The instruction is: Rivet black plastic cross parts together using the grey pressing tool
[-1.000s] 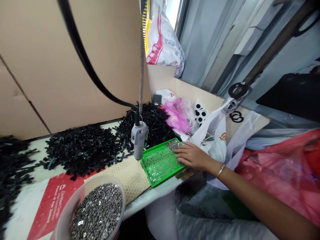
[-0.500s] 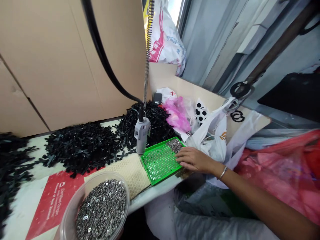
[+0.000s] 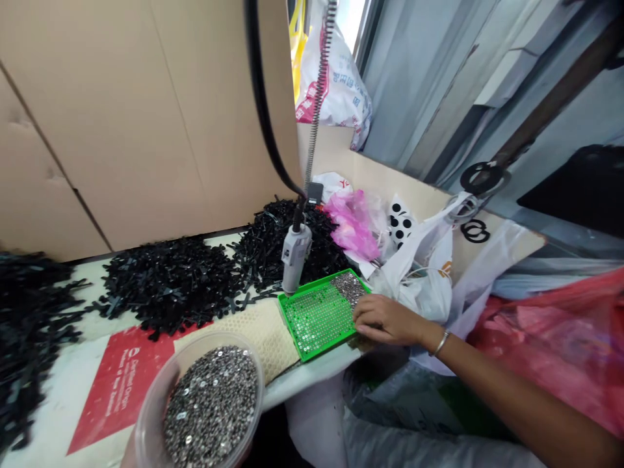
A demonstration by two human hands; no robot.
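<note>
A clear round plastic tub (image 3: 259,390) full of small shiny metal pieces (image 3: 214,409), some ring-shaped, is tilted at the lower left. My left hand (image 3: 129,454) grips it from below, mostly hidden by the tub. On the table lies a green tray (image 3: 326,352) with rows of holes, many with a metal piece in them. A loose heap of metal pieces (image 3: 348,287) covers its far right corner. My right hand (image 3: 387,320) is closed round the tray's right edge, fingers curled beside the heap. A grey electric screwdriver (image 3: 296,260) hangs over the tray's left corner.
Heaps of black plastic strips (image 3: 170,283) lie along the cardboard wall (image 3: 146,130). Left of the tray is a cream honeycomb pad (image 3: 263,331). Pink (image 3: 358,224) and white plastic bags (image 3: 414,279) crowd the back right. A red bag (image 3: 560,338) sits at the right.
The view has shifted, so most things appear slightly further right. The fingers of my right hand, stretched over the tray before, are now drawn back and more curled at its edge.
</note>
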